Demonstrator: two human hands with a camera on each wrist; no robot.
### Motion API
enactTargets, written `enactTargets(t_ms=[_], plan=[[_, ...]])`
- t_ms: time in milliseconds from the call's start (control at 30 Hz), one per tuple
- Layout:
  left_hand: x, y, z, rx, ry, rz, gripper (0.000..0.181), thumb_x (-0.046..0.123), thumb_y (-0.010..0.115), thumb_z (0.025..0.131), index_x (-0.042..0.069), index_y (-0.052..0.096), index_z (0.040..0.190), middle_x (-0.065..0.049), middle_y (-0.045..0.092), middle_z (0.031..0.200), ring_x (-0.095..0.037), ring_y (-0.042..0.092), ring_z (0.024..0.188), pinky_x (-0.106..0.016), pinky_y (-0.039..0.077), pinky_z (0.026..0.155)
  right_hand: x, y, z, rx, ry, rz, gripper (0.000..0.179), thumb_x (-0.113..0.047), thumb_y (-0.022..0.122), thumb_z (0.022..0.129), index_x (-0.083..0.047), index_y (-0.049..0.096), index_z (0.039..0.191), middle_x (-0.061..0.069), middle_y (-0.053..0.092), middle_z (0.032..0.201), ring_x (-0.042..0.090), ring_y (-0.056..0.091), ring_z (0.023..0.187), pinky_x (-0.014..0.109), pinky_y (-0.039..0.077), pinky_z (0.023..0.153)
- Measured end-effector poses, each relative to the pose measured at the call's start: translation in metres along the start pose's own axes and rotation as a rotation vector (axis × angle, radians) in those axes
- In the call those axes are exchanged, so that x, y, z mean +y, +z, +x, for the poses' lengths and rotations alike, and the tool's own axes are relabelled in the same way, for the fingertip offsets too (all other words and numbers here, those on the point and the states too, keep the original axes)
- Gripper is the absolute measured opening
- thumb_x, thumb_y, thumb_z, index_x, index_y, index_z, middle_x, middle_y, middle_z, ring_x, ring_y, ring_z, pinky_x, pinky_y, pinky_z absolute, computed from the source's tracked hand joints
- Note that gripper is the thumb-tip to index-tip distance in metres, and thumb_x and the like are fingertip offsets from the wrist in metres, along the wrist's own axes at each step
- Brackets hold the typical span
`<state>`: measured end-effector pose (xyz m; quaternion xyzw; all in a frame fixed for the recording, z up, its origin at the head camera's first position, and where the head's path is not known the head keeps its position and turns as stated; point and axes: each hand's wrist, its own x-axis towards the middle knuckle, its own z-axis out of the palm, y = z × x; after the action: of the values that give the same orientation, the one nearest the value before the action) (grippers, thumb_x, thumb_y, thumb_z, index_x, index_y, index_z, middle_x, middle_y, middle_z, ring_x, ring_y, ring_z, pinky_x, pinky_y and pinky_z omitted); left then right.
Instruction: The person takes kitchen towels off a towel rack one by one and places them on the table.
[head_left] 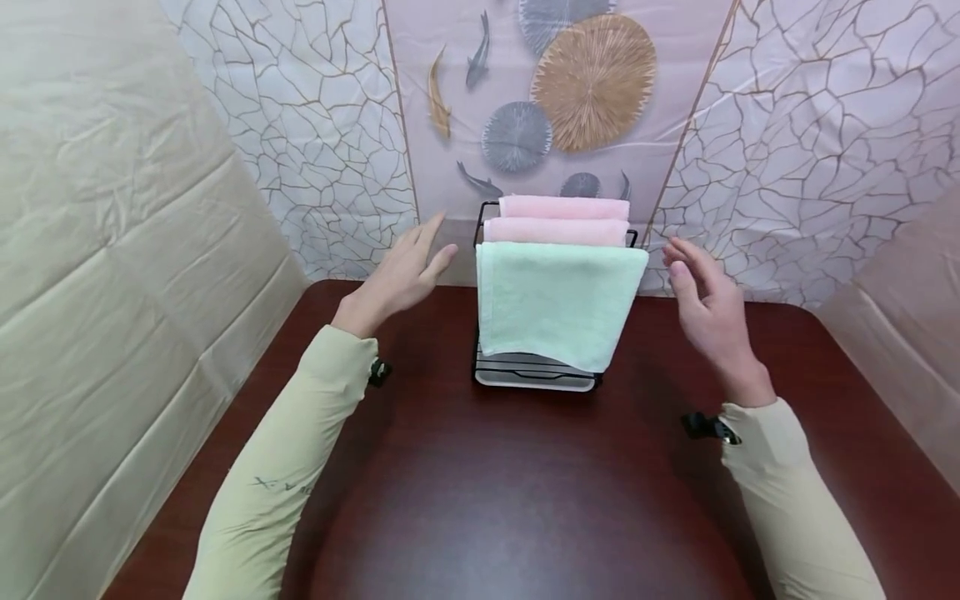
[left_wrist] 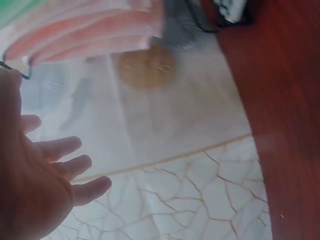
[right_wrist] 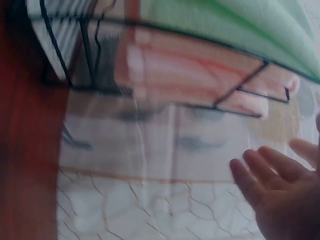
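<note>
A black wire rack [head_left: 480,218] stands on the table with folded towels hung over it. The front towel [head_left: 558,300] is mint green and drapes down nearly to the rack's base. Behind it hang two pink towels [head_left: 564,207], one behind the other. My left hand [head_left: 401,271] is in the air just left of the rack, its fingers extended and holding nothing. To the right, my right hand [head_left: 708,312] is raised with relaxed, slightly bent fingers, apart from the towels. The right wrist view shows the rack's side bars [right_wrist: 175,35] beyond the fingers.
Under the rack sits a white tray [head_left: 536,382]. The dark red-brown table [head_left: 540,483] reaches a patterned cloth wall [head_left: 330,100] behind the rack. Cream fabric panels [head_left: 112,250] rise at the left and right sides.
</note>
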<state>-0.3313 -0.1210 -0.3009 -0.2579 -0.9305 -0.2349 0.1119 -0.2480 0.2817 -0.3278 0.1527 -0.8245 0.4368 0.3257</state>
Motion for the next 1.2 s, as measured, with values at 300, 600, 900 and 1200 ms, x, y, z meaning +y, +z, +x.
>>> enactTargets(t_ms=[300,600,900,1200], plan=[[0.026,-0.01,0.005,0.083,0.095,-0.073,0.064,0.048,0.032,0.105,0.014,0.017,0.158,-0.007,0.024,0.163,-0.029,0.023,0.15,-0.045,0.017,0.123,-0.024,0.024,-0.015,0.106,-0.089,0.214,0.04,0.0,0.052,0.098,-0.002,0.053,0.138,0.004,0.069,0.117,-0.001,0.064,0.101,0.014,0.051,0.084],[0.051,-0.013,0.005,0.139,0.175,-0.119,0.059,0.041,0.037,0.105,0.011,0.026,0.155,-0.009,0.035,0.158,-0.026,0.03,0.146,-0.041,0.02,0.122,-0.041,0.028,-0.02,0.136,-0.116,0.236,0.039,0.003,0.053,0.096,0.002,0.055,0.135,-0.014,0.066,0.111,-0.003,0.065,0.092,0.013,0.051,0.08],[0.07,-0.004,0.002,0.291,0.332,-0.15,0.054,0.03,0.051,0.102,0.004,0.038,0.148,-0.015,0.057,0.135,-0.027,0.05,0.126,-0.041,0.031,0.113,-0.048,0.034,-0.022,0.167,-0.164,0.221,0.039,0.009,0.056,0.092,0.006,0.057,0.131,-0.015,0.066,0.105,0.0,0.065,0.083,0.014,0.043,0.065],[0.085,0.012,0.0,0.491,0.457,-0.13,0.032,0.018,0.06,0.097,0.002,0.063,0.124,-0.013,0.068,0.116,-0.028,0.058,0.106,-0.039,0.041,0.097,-0.042,0.039,-0.021,0.188,-0.158,0.246,0.037,0.006,0.058,0.092,0.005,0.059,0.128,-0.013,0.068,0.102,0.002,0.065,0.083,0.016,0.043,0.064]])
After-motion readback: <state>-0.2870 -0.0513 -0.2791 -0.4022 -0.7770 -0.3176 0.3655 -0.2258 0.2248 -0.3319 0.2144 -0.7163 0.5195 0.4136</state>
